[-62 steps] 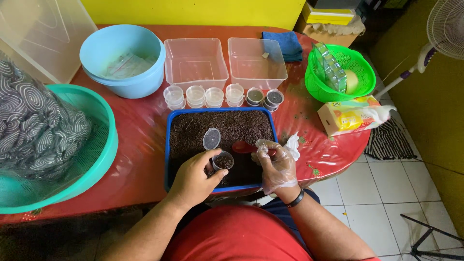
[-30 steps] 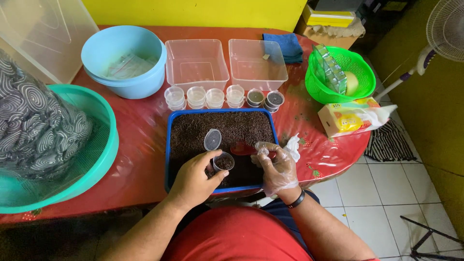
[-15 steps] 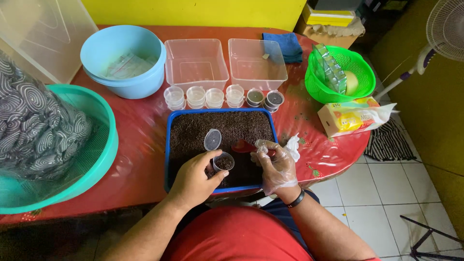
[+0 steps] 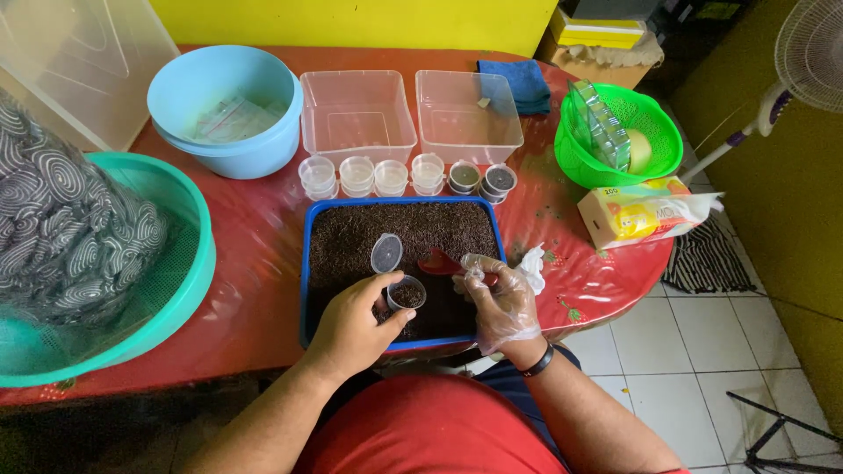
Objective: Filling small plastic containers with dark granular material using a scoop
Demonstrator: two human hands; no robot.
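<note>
The left hand (image 4: 356, 329) holds a small clear cup (image 4: 407, 294) over the blue tray (image 4: 306, 263) on the counter; it looks fuller than before. The gloved right hand (image 4: 500, 303), closed on a red spoon (image 4: 439, 262), has drawn back slightly.

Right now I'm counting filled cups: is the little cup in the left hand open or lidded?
Open. The small cup in the left hand has its hinged lid flipped back.

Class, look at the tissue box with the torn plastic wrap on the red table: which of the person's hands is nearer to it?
Right. The gloved right hand, holding a red spoon, is left of the tissue box; the bare left hand is farther left, gripping a small clear cup.
</note>
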